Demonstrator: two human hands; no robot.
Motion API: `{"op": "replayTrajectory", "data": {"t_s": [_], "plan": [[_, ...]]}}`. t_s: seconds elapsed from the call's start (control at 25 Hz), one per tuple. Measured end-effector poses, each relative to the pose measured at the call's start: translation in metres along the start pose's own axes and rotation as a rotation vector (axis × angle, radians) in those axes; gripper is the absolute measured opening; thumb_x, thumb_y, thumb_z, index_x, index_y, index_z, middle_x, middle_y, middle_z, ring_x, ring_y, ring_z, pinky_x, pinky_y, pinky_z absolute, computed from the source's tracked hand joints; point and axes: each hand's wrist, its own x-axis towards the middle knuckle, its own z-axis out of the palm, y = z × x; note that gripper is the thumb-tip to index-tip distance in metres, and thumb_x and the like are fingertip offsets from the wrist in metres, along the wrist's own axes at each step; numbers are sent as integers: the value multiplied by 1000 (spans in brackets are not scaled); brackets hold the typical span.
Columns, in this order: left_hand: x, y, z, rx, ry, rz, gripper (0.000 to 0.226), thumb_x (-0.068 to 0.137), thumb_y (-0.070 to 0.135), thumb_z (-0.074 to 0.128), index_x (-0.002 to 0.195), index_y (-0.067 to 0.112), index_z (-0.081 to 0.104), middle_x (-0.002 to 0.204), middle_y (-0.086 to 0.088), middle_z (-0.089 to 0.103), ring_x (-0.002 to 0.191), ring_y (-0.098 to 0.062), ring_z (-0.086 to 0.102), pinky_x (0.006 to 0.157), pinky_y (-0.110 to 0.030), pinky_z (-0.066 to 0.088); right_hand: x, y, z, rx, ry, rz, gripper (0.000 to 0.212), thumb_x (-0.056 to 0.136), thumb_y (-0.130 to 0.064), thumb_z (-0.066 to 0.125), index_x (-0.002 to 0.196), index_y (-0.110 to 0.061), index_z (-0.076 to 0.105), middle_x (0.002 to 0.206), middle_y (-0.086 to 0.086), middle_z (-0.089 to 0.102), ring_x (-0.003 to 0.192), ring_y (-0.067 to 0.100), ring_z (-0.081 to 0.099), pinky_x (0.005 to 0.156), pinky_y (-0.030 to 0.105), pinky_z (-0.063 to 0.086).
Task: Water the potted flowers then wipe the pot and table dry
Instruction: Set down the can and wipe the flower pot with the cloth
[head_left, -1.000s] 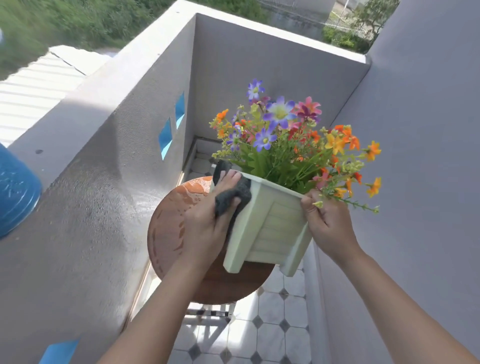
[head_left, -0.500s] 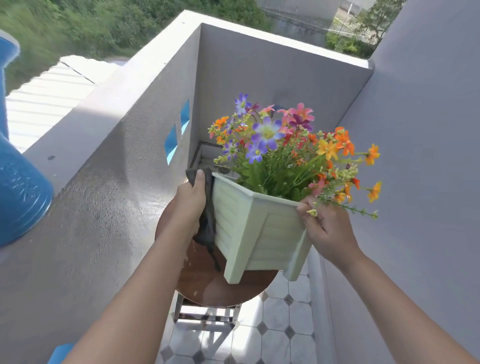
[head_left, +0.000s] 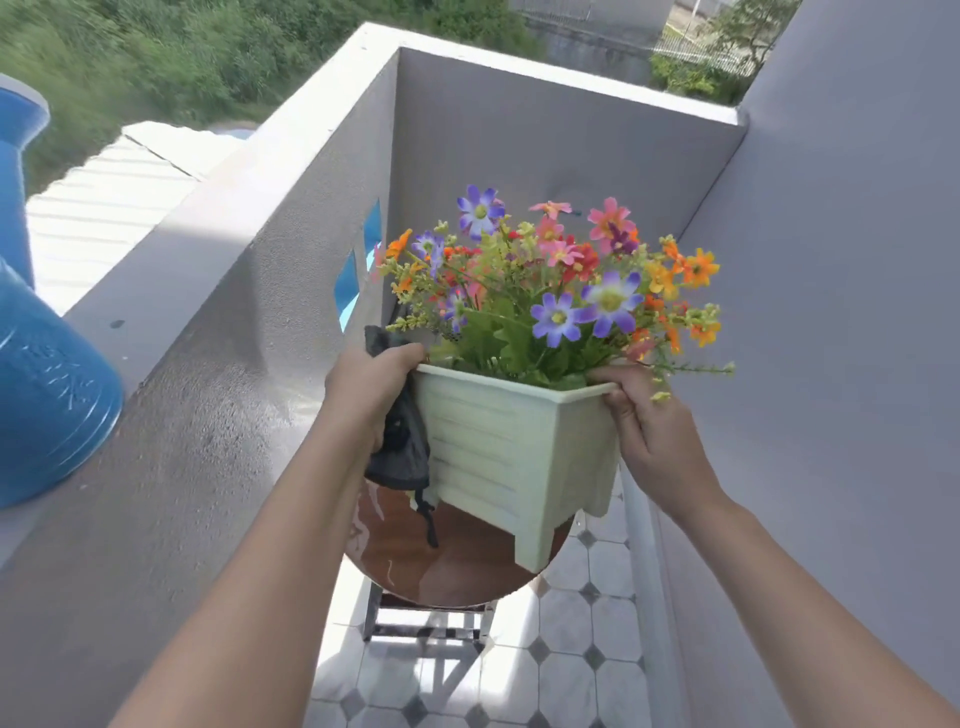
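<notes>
A pale green square pot (head_left: 511, 447) full of purple, pink and orange flowers (head_left: 558, 280) is held above a small round brown table (head_left: 452, 561), slightly tilted. My left hand (head_left: 374, 387) grips the pot's left rim and presses a dark grey cloth (head_left: 400, 447) against its left wall; a strip of the cloth dangles toward the table. My right hand (head_left: 647, 431) clasps the pot's right rim corner. The tabletop shines wet with water streaks.
A blue watering can (head_left: 47, 384) stands on the grey parapet wall (head_left: 208, 291) at the left. Grey walls close in the narrow balcony behind and on the right. A tiled floor (head_left: 545, 665) lies below the table's metal legs (head_left: 426, 623).
The pot has been turned and brought more upright. My left hand with the cloth slid from the pot's front face to its left wall and rim. My right hand shifted up to the rim.
</notes>
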Motion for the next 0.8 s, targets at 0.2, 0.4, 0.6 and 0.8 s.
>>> {"op": "replayTrajectory", "data": {"t_s": [0.2,0.4,0.6,0.8], "plan": [[-30,5,10,158,159,176,25,68,32,67,71,8,61,65,-3,52,61,-24,51,55,-29,40,-16,-27,1,-13,197,60,45,70,8,45,107,-9,63,107,-4,59,108,14,52,97,8,33],[-59,15,22,409,233,293,42,75,32,65,49,7,42,52,-7,45,55,-30,45,57,-33,38,-16,-58,8,-247,14,26,39,78,-37,45,104,-18,66,96,-7,68,91,16,60,86,27,45],[-73,8,20,431,324,343,37,76,34,61,58,5,47,56,-7,47,61,-33,46,63,-35,43,-6,-62,30,-628,22,-22,45,81,-51,39,93,-22,72,69,-5,72,60,20,67,51,22,46],[-67,-12,10,348,169,467,39,72,63,60,62,25,60,57,1,61,64,-22,61,66,-36,52,-23,-43,19,-483,138,10,36,84,-45,43,79,-26,73,48,-3,59,45,21,58,43,18,27]]}}
